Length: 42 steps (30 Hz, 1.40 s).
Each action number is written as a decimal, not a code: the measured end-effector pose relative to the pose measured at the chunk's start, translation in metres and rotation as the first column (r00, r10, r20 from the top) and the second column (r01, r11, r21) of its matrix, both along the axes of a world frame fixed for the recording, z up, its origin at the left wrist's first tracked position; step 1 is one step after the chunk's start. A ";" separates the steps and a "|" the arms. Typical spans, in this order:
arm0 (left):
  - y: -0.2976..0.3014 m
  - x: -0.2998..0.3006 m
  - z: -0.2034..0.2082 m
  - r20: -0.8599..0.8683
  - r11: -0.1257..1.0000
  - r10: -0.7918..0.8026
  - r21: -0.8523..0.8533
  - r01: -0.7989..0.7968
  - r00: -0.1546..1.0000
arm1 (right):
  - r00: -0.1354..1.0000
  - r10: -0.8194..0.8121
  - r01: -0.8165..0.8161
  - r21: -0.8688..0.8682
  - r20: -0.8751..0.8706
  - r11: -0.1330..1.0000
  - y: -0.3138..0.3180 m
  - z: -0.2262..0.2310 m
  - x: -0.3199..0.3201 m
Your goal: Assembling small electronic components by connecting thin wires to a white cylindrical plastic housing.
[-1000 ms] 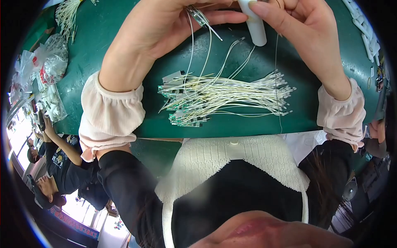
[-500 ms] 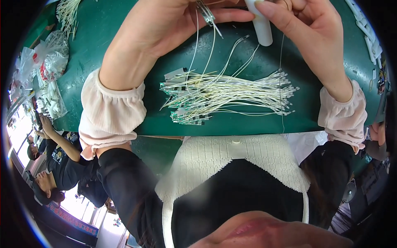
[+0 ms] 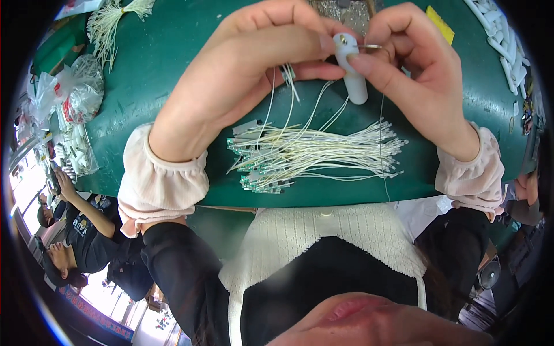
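Observation:
A small white plastic tube (image 3: 356, 86) with a metal-looking spot at its upper end is held between my two hands above the table. My left hand (image 3: 259, 55) is closed, thumb and fingers pinching the tube's upper end. A small circuit board (image 3: 287, 74) with white wires dangles under its fingers. My right hand (image 3: 415, 66) is closed too, its thumb pressed on the tube's side; a thin dark strip by its curled fingers is hard to identify. A fine thread (image 3: 382, 132) hangs below that hand. Under both hands lies a bundle of white wires (image 3: 323, 147) with green circuit boards.
More white wires (image 3: 118, 26) lie tied at the far left, near clear plastic bags (image 3: 83, 86). White tubes (image 3: 502, 43) are piled at the far right. A yellow pad (image 3: 440, 25) and a tray of small bits (image 3: 346, 12) sit beyond my hands. Another person (image 3: 86, 230) works at left.
My hands and the white tube appear lower in view, and the tube's upper end now shows. The view has shifted, bringing the tray and yellow pad into sight.

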<state>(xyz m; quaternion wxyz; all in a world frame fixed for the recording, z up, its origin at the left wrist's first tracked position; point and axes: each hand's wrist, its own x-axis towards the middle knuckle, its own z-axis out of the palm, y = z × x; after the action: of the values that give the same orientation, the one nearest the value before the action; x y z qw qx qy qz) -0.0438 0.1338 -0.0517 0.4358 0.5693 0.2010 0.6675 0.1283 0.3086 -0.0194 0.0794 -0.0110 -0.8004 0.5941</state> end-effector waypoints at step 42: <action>-0.037 0.011 0.089 -0.913 0.760 0.218 -0.063 -0.647 0.344 | 0.972 0.161 -0.140 -0.128 0.171 0.982 0.005 -0.001 0.005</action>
<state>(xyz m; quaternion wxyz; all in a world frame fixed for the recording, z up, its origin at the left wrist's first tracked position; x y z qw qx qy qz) -0.0332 0.0966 0.0373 0.1828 0.6387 0.6765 0.3179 0.1333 0.3139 -0.0206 -0.0394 -0.0085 -0.7672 0.6401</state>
